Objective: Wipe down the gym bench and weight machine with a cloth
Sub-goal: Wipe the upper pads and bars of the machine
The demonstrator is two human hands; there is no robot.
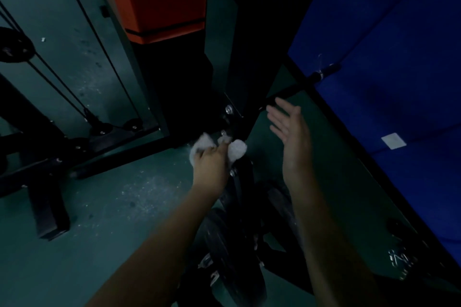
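Note:
My left hand (210, 161) grips a crumpled white cloth (237, 150) and presses it against the bolted foot of the weight machine's black upright post (238, 62), low near the floor. White folds of the cloth stick out on both sides of the fingers. My right hand (289, 124) hovers to the right of the post with its palm up and fingers straight, holding nothing. A red and black pad (162, 10) of the machine sits higher up at the top centre.
Cables (74, 32) and a pulley (15, 47) run down the left side to a black floor frame (50, 164). Black weight plates (229, 239) stand below my arms. Blue wall panels (389, 57) fill the right. The green floor (99, 244) is dusty.

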